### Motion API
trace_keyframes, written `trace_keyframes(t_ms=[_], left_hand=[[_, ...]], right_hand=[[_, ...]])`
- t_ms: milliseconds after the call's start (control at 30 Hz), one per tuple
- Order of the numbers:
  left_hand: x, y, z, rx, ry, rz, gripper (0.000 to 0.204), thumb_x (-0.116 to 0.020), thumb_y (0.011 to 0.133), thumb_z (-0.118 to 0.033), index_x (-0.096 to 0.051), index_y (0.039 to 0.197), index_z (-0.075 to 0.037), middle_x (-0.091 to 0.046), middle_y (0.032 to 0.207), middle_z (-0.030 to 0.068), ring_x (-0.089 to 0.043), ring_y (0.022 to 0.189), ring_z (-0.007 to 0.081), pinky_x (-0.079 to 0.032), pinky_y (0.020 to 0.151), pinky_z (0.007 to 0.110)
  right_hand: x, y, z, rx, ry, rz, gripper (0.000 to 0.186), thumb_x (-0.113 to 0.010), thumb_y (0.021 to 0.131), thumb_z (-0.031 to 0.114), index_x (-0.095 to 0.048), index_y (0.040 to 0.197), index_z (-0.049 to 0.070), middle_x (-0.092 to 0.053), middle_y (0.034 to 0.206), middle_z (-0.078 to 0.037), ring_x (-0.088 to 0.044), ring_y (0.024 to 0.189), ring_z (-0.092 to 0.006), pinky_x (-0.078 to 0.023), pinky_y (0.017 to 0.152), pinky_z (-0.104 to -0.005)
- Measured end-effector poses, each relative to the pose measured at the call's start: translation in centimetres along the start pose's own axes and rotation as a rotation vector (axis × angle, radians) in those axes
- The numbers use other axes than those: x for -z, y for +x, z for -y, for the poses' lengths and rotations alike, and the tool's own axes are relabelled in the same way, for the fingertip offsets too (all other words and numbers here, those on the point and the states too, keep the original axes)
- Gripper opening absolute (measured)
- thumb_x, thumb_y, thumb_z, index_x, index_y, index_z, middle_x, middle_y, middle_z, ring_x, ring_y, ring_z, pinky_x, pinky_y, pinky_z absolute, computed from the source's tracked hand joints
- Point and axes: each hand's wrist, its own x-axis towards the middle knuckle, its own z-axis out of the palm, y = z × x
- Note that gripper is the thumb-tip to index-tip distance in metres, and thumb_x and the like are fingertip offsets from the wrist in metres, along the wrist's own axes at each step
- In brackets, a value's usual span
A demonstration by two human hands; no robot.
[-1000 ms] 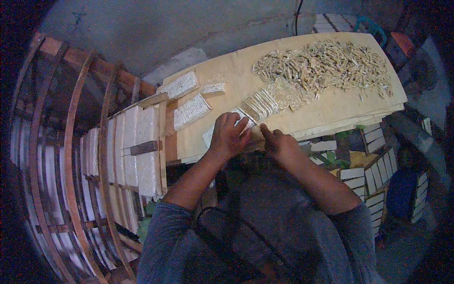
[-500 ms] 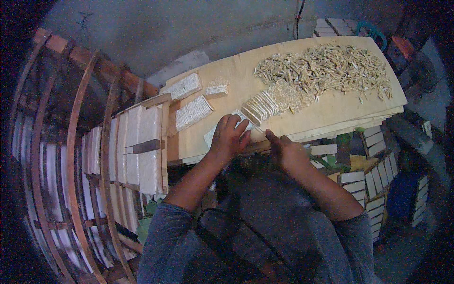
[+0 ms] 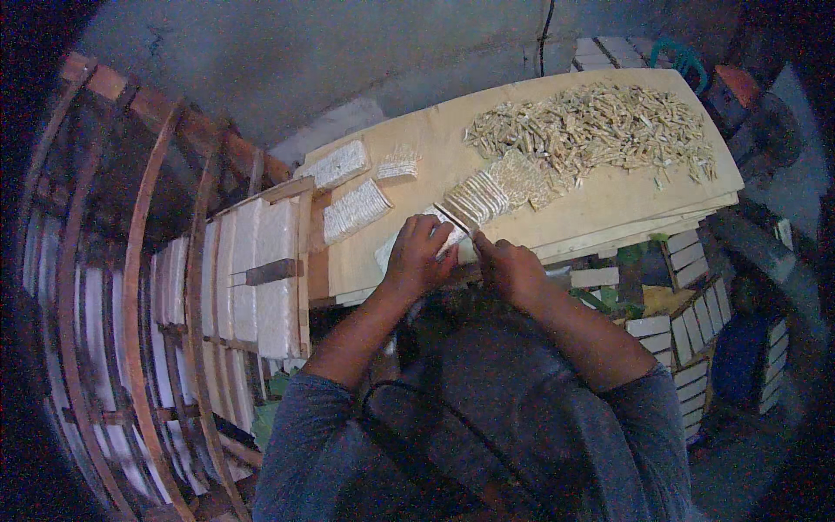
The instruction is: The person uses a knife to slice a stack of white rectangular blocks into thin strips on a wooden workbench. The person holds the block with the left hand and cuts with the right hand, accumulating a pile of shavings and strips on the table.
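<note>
My left hand point(image 3: 419, 248) is closed over a pale white tempeh block point(image 3: 385, 252) near the board's front edge, fingers bent on its top. In my right hand point(image 3: 511, 270) is a knife point(image 3: 454, 219), its dark thin blade lying across the block's right end, just beyond my left fingertips. The handle is hidden in my fist. Right beside the blade stands a row of cut tempeh slices point(image 3: 478, 198), leaning together. Farther right lie a flat patch of thinner pieces point(image 3: 524, 178) and a broad heap of small tempeh sticks point(image 3: 600, 130).
Left on the wooden board point(image 3: 417, 122) lie a whole block point(image 3: 339, 165), a scored block point(image 3: 357, 211) and a small sliced stack point(image 3: 397, 165). A wooden rack point(image 3: 143, 235) with white slabs point(image 3: 278, 261) stands at left. Packed white blocks point(image 3: 687, 383) sit lower right.
My right hand has shifted left and slightly up, bringing the knife blade over the block's end. My left hand stays nearly in place on the block.
</note>
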Motion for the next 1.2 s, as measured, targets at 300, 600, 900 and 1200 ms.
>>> trace_keyframes(t_ms=[300, 600, 900, 1200], left_hand=[[-0.3, -0.3, 0.4, -0.039, 0.049, -0.026, 0.036, -0.079, 0.085, -0.022, -0.070, 0.115, -0.005, -0.065, 0.114, 0.0199, -0.059, 0.110, 0.0423, -0.052, 0.096, 0.052], [-0.6, -0.8, 0.8, 0.015, 0.041, 0.064, 0.039, -0.077, 0.087, -0.029, -0.070, 0.118, -0.007, -0.065, 0.119, 0.0197, -0.057, 0.117, 0.0429, -0.047, 0.105, 0.053], [-1.1, -0.3, 0.7, -0.015, 0.082, 0.087, 0.045, -0.081, 0.081, -0.018, -0.065, 0.121, -0.007, -0.060, 0.118, 0.0168, -0.057, 0.112, 0.0406, -0.050, 0.096, 0.053], [0.0, -0.3, 0.9, -0.070, 0.042, -0.034, 0.047, -0.083, 0.077, -0.015, -0.066, 0.120, -0.007, -0.062, 0.113, 0.0151, -0.060, 0.106, 0.0385, -0.053, 0.091, 0.051]], right_hand=[[1.7, -4.1, 0.3, 0.046, -0.025, -0.149, 0.066, -0.065, 0.094, 0.015, -0.046, 0.157, 0.018, -0.068, 0.093, -0.022, -0.068, 0.073, -0.0444, -0.055, 0.062, -0.0571], [1.0, -3.1, 0.3, 0.064, -0.051, -0.050, 0.079, -0.067, 0.092, 0.014, -0.035, 0.164, 0.018, -0.068, 0.094, -0.023, -0.068, 0.070, -0.0440, -0.055, 0.059, -0.0559], [1.7, -0.2, 1.2, 0.041, -0.108, 0.079, 0.076, -0.063, 0.095, 0.015, -0.033, 0.164, 0.012, -0.068, 0.097, -0.025, -0.071, 0.080, -0.0456, -0.059, 0.071, -0.0541], [3.6, 1.2, 3.8, -0.047, -0.086, 0.204, 0.069, -0.060, 0.095, 0.014, -0.041, 0.160, 0.009, -0.071, 0.105, -0.026, -0.073, 0.087, -0.0452, -0.059, 0.076, -0.0547]])
